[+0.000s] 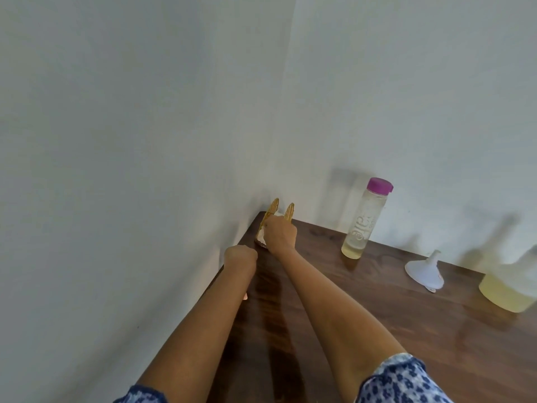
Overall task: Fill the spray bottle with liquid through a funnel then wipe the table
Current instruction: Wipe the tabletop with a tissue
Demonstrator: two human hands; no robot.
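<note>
Both my hands are reaching into the table's [377, 315] far corner: right hand [281, 232] closing on white tissue [260, 236] in the gold holder [273, 209], left hand [241, 255] fisted, contents indiscernible. Spray bottle [511, 289], funnel [424, 270] standing right; wiping appears next.

Probably home: wooden table [377, 330], plain walls [116, 112].

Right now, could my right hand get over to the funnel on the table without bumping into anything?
Probably yes. The right hand is at the gold holder in the corner, and the funnel lies to its right on the table. Only the purple-capped bottle stands between, nearer the wall, so passing in front looks clear.
</note>
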